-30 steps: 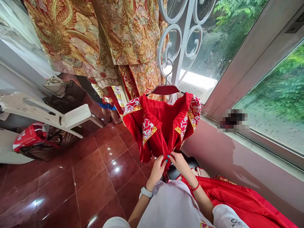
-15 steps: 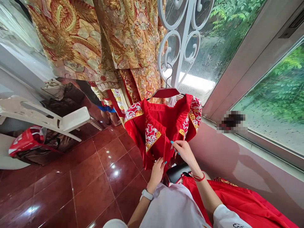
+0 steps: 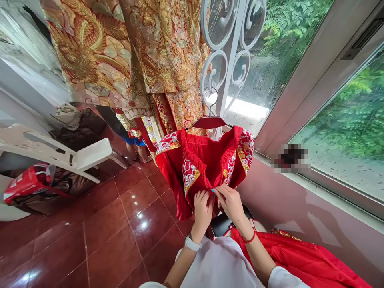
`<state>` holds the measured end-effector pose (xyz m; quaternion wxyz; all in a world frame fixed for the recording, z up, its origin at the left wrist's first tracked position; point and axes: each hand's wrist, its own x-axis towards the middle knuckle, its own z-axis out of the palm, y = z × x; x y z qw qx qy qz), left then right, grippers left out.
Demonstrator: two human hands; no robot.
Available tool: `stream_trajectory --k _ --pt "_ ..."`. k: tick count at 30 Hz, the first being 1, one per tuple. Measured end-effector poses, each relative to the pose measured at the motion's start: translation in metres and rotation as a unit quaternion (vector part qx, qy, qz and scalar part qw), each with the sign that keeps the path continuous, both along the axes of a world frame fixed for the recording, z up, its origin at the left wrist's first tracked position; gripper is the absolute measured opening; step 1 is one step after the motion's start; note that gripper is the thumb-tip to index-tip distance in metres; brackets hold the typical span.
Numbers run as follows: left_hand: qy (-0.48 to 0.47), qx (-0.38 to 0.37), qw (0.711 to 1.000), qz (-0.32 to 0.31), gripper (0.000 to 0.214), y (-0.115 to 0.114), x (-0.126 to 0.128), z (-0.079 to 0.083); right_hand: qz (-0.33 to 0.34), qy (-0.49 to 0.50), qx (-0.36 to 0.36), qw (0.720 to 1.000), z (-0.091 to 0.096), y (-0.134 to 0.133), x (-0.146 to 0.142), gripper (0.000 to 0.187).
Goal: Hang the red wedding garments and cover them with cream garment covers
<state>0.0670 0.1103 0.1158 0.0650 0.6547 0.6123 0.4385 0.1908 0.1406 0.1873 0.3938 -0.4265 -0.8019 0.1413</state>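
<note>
Red garment [image 3: 207, 154], front at the fingers: right hand [image 3: 232, 204] pinching cloth; left hand [image 3: 203, 211] curled against it, grip hidden. Shoulders sit over both ends of the hanger [image 3: 209, 122], its hook at the white grille [image 3: 223, 86]. Risk: uneven downward tugging could tip the hanger, sliding one shoulder off.

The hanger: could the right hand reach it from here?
Probably yes. The hanger shows above the garment, its middle bare, and nothing seems to block the way; the right hand pinches the garment's front and would likely need to let go first.
</note>
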Motion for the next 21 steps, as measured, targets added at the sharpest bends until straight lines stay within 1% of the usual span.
stream_trajectory --k 2,4,6,10,12,14,16,18,21 --pt "-0.014 -0.001 1.000 -0.017 0.024 -0.002 0.000 0.007 -0.019 -0.012 0.034 0.999 -0.002 0.011 0.005 0.045" --pt "-0.024 -0.004 0.999 -0.025 0.026 -0.005 0.000 0.015 -0.022 -0.028 0.050 0.998 0.003 0.025 0.009 0.048" --pt "-0.031 -0.005 0.999 -0.028 0.028 -0.005 -0.002 0.024 -0.027 -0.045 0.052 0.997 0.016 0.041 0.012 0.049" --pt "-0.049 -0.005 0.999 -0.024 0.031 -0.002 -0.004 0.043 -0.031 -0.085 0.058 0.994 0.055 0.070 0.010 0.044" --pt "-0.052 -0.005 0.998 -0.019 0.032 -0.002 -0.005 0.049 -0.027 -0.078 0.057 0.995 0.064 0.078 0.006 0.043" --pt "-0.053 -0.007 0.998 -0.015 0.032 -0.003 -0.006 0.050 -0.040 -0.054 0.045 0.997 0.062 0.081 0.001 0.046" --pt "-0.062 -0.013 0.998 -0.014 0.032 -0.006 -0.007 0.048 -0.055 -0.037 0.030 0.997 0.054 0.081 -0.004 0.049" --pt "-0.081 -0.020 0.996 -0.013 0.033 -0.009 -0.007 0.046 -0.053 -0.029 0.029 0.998 0.048 0.081 -0.008 0.049" --pt "-0.108 -0.032 0.993 -0.016 0.033 -0.011 -0.007 0.046 -0.040 -0.017 0.041 0.998 0.047 0.082 -0.009 0.047"
